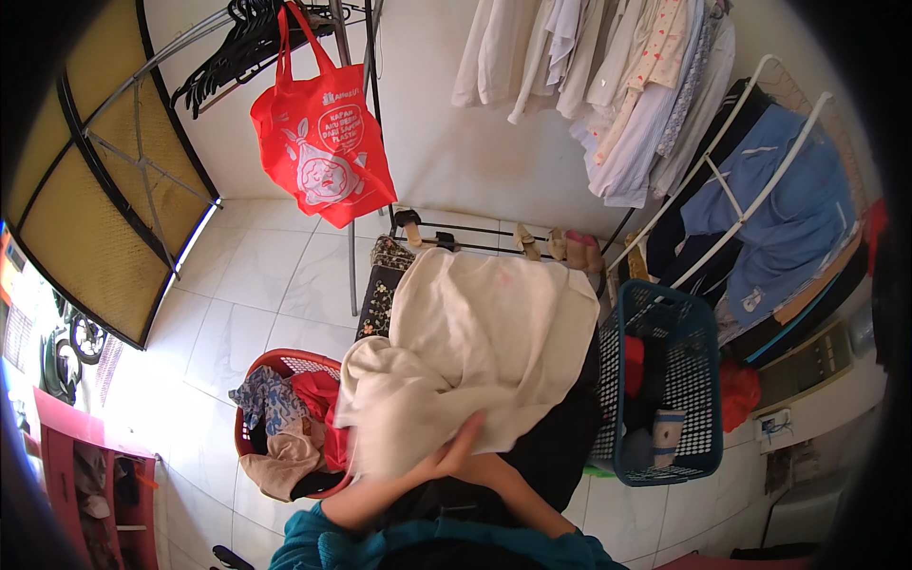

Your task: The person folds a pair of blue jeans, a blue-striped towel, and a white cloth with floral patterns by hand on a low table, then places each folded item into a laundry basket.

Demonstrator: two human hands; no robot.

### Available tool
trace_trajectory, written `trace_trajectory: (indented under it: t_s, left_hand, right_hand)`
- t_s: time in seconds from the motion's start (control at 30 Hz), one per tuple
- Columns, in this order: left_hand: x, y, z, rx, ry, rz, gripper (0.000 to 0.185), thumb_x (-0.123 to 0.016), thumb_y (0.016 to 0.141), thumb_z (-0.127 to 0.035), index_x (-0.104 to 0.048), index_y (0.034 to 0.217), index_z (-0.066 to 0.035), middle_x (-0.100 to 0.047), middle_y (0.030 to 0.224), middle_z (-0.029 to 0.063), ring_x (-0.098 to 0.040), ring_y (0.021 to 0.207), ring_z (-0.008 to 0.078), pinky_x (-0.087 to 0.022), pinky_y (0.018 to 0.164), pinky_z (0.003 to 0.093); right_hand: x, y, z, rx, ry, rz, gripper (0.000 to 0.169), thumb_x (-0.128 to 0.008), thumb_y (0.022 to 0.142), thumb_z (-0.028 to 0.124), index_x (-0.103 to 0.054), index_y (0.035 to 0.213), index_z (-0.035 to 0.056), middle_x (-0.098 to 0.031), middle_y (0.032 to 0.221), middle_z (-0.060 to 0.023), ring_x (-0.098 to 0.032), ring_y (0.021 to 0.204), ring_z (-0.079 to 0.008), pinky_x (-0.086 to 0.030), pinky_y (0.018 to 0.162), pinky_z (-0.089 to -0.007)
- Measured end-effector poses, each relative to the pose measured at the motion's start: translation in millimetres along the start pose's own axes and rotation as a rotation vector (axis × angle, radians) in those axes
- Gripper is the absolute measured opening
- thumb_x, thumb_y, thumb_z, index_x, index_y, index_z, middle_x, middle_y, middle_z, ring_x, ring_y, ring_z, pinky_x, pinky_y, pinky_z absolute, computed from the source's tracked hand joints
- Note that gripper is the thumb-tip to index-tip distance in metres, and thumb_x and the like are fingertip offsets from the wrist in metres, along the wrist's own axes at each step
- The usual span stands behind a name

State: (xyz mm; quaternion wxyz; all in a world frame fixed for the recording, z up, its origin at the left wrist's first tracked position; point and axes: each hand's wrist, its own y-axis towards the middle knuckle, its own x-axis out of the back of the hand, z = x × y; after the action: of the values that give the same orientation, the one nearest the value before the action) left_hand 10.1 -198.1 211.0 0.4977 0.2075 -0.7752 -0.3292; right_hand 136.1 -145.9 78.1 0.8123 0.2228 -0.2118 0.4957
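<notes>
A large cream cloth garment [491, 320] with a faint pink mark is spread and partly bunched across my lap. Its lower left fold is blurred by motion. My left hand [450, 456] is on the garment's near edge, with fingers lying over the fabric and pinching it. Close against it, my right hand [479, 467] reaches in from the right at the same edge. Its fingers are hidden behind the left hand and the cloth, so its grip cannot be made out.
At left stands a red laundry basket [249, 385] of clothes; at right, a dark teal basket [702, 385] holds clothing items. Ahead, a red tote bag [324, 142] hangs beside black hangers [239, 53]. Shoes [527, 242] line a low rack. Shirts [627, 92] hang above; a white drying rack [755, 192] holds clothes.
</notes>
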Motion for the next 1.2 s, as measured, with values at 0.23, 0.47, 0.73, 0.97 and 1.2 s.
trace_trajectory:
  t_s: [0.23,0.47,0.73,0.97,1.2]
  left_hand:
    - [-10.4,-3.2,34.5,0.426,-0.996,0.454,0.052,-0.058,0.084,-0.020,-0.041,0.129,0.002,-0.053,0.115,0.0203,-0.050,0.112,0.0307,-0.035,0.099,0.0386]
    - [-77.6,-144.1,91.6,0.567,-0.161,0.682,0.049,-0.065,0.076,-0.035,-0.057,0.113,-0.003,-0.060,0.104,0.0140,-0.044,0.116,0.0304,-0.025,0.103,0.0475]
    - [43.4,-138.4,95.0,0.914,-0.446,0.917,0.053,-0.075,0.065,-0.042,-0.064,0.100,-0.004,-0.065,0.086,0.0151,-0.063,0.083,0.0278,-0.048,0.075,0.0366]
    - [78.9,-255.2,96.1,0.842,-0.399,1.149,0.033,-0.062,0.078,-0.033,-0.064,0.098,-0.006,-0.066,0.085,0.0105,-0.062,0.077,0.0237,-0.048,0.075,0.0349]
    - [160.0,-43.3,115.4,0.628,-0.043,1.243,0.030,-0.063,0.073,-0.008,-0.061,0.103,-0.009,-0.065,0.081,0.0105,-0.063,0.068,0.0260,-0.049,0.064,0.0370]
  right_hand:
    - [93.7,-77.2,19.2,-0.330,1.257,-0.121,0.072,-0.069,0.069,0.002,-0.035,0.133,-0.0035,-0.052,0.124,-0.0140,-0.048,0.118,-0.0262,-0.038,0.098,-0.0375]
    - [90.8,-136.3,-67.8,0.255,1.532,0.038,0.084,-0.080,0.058,0.011,-0.039,0.129,-0.0093,-0.051,0.125,-0.0206,-0.051,0.115,-0.0309,-0.040,0.097,-0.0407]
    - [93.9,-292.5,-167.7,-0.207,0.952,-0.490,0.061,-0.081,0.061,0.010,-0.056,0.115,-0.0040,-0.061,0.111,-0.0167,-0.063,0.096,-0.0278,-0.050,0.085,-0.0395]
    - [137.6,-255.3,-99.1,-0.501,0.820,-0.382,0.059,-0.081,0.058,0.005,-0.058,0.112,-0.0037,-0.062,0.109,-0.0145,-0.062,0.096,-0.0265,-0.050,0.085,-0.0390]
    - [221.5,-206.7,-53.4,-0.585,0.131,-0.093,0.046,-0.070,0.069,0.014,-0.059,0.111,0.0007,-0.063,0.105,-0.0120,-0.063,0.092,-0.0251,-0.050,0.084,-0.0370]
